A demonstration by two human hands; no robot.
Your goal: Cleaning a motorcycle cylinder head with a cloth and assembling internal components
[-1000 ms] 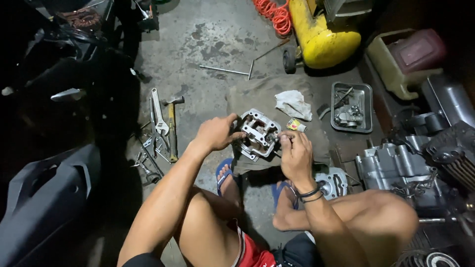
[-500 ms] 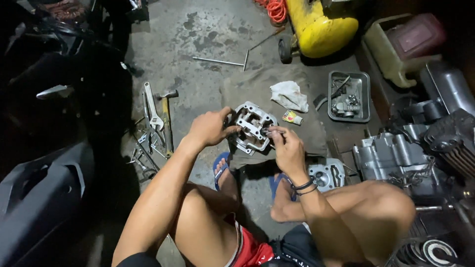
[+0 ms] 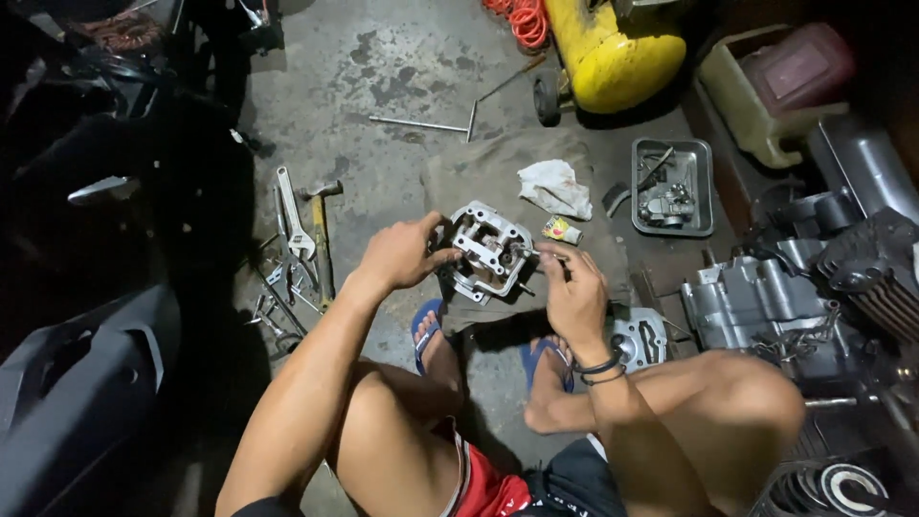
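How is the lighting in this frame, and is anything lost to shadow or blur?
Head view: light falls on the middle floor, so the left hand, right hand and the metal engine part between them read sharply; the left side and the far right corner sink into shadow; no marked motion blur; no strong glare.

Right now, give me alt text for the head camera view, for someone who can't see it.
A person squatting on a concrete floor holds a metal engine part on a brown cloth, left hand gripping its side, right hand at its other edge. Wrenches and a hammer lie to the left; a white rag, a metal tray and a yellow tank lie beyond.
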